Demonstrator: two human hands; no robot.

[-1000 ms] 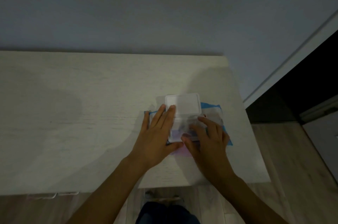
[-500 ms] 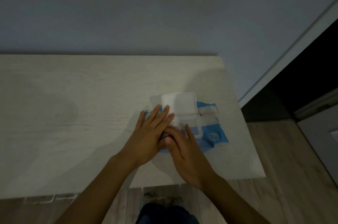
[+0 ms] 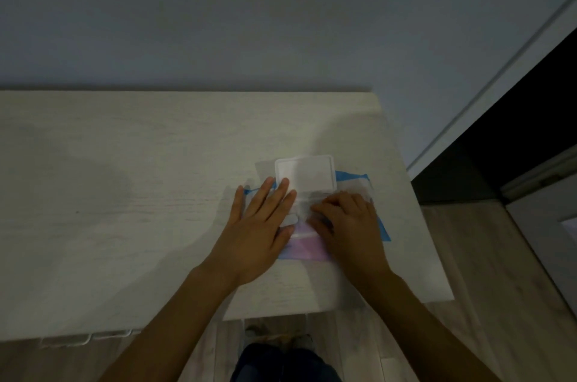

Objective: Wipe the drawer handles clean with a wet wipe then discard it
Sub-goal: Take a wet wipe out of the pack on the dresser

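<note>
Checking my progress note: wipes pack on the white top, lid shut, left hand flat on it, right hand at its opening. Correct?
No: the head view shows the lid flipped open. The rest holds: wipes pack on the white top, left hand flat on it, right hand at its opening.

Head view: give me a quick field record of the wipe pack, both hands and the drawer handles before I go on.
pack: wet wipe pack lies flat on the pale top, near its right end
lid: white flip lid open, folded back away from the person
left hand: left hand flat on the pack's left part, fingers straight
right hand: right hand at the opening, fingers curled; blur hides whether it pinches a wipe
wipe: none seen clear of the pack
handles: one white drawer handle shows under the front edge, untouched
</note>
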